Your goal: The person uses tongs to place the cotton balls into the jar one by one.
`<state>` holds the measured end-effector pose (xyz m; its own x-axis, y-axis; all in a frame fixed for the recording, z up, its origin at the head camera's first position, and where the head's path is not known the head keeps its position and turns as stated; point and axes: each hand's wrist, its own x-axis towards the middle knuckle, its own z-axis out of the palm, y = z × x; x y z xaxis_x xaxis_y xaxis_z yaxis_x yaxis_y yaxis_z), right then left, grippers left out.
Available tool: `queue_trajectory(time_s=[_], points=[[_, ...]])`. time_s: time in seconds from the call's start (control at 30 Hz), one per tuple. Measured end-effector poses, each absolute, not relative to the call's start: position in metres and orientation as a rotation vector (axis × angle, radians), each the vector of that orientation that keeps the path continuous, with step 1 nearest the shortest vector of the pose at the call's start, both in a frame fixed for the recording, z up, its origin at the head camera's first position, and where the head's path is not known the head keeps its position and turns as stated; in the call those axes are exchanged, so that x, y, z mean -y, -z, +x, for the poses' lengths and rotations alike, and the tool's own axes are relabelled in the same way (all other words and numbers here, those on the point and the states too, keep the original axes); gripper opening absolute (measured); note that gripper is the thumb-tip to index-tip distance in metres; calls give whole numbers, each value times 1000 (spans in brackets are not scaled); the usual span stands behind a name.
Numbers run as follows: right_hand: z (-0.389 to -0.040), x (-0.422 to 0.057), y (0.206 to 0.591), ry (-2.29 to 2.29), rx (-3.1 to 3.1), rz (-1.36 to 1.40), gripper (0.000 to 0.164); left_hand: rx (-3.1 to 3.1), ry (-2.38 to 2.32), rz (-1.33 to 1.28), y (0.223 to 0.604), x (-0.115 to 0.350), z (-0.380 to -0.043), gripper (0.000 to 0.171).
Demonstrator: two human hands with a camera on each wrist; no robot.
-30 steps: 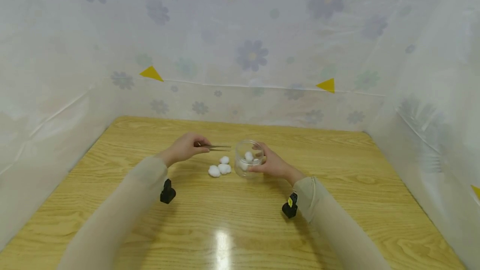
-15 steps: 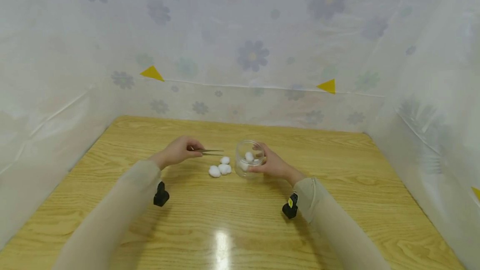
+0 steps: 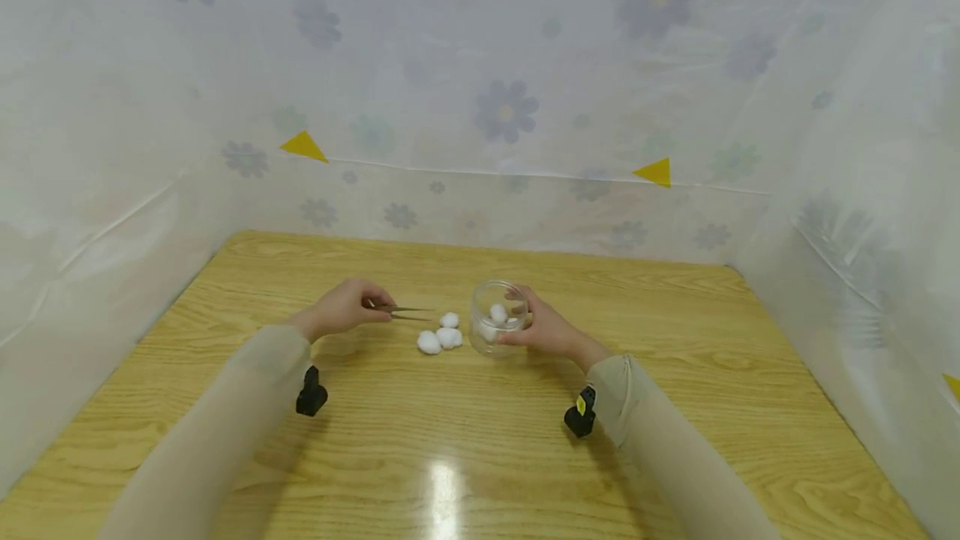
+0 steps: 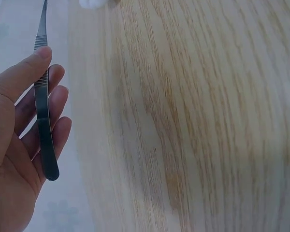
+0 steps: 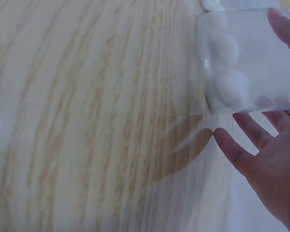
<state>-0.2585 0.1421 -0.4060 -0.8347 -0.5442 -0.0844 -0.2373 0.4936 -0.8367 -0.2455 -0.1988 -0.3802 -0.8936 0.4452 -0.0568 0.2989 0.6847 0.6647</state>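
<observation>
High head view, close wrist views, hands (image 3: 343,307) (image 3: 552,330)

Flower-sheeted booth (image 3: 558,98), wood-grain table (image 3: 420,432)

The table (image 3: 420,398) looks honey-yellow from here, streaked with brown wood grain; the balls (image 3: 429,342) are white, the jar (image 5: 261,58) clear, the tweezers (image 4: 42,101) dark grey. Both sleeves (image 3: 195,432) are plain beige, the wrist cameras (image 3: 311,392) black, and the whitish curtain (image 3: 420,40) carries washed-out mauve and green flowers (image 3: 506,111) and plain yellow triangles (image 3: 303,147)
</observation>
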Motion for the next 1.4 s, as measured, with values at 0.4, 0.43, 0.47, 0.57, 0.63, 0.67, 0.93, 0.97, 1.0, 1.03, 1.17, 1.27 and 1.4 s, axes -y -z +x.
queue_trajectory(time_s=[0.4, 0.43, 0.47, 0.57, 0.63, 0.67, 0.93, 0.97, 1.0, 1.03, 1.17, 1.27, 1.4], points=[[-240, -138, 380, 1257, -2405, -662, 85, -2637, -924, 580, 390, 206, -246, 19], [-241, -137, 381, 1261, -2402, -655, 85, -2637, -919, 583, 390, 206, -246, 19], [-244, -138, 385, 1262, -2407, -658, 86, -2640, -911, 584, 390, 206, -245, 19], [-253, -141, 400, 1264, -2426, -659, 88, -2650, -889, 598, 390, 206, -245, 18], [-259, -143, 409, 1267, -2437, -657, 90, -2656, -872, 605, 389, 205, -244, 17], [-261, -144, 413, 1266, -2443, -658, 91, -2658, -864, 610, 389, 205, -244, 17], [-262, -144, 413, 1271, -2441, -661, 91, -2679, -778, 636, 390, 204, -246, 12], [-262, -144, 413, 1272, -2441, -660, 91, -2681, -766, 637, 390, 203, -246, 12], [-262, -143, 413, 1274, -2438, -658, 91, -2684, -749, 641, 390, 203, -246, 11], [-262, -143, 412, 1278, -2434, -657, 90, -2690, -733, 645, 390, 202, -246, 11], [-259, -142, 408, 1280, -2417, -648, 90, -2722, -658, 676, 388, 198, -246, 9], [-253, -140, 397, 1275, -2404, -644, 89, -2749, -603, 699, 387, 196, -246, 8], [-243, -137, 382, 1265, -2397, -643, 86, -2778, -533, 688, 388, 195, -247, 5]])
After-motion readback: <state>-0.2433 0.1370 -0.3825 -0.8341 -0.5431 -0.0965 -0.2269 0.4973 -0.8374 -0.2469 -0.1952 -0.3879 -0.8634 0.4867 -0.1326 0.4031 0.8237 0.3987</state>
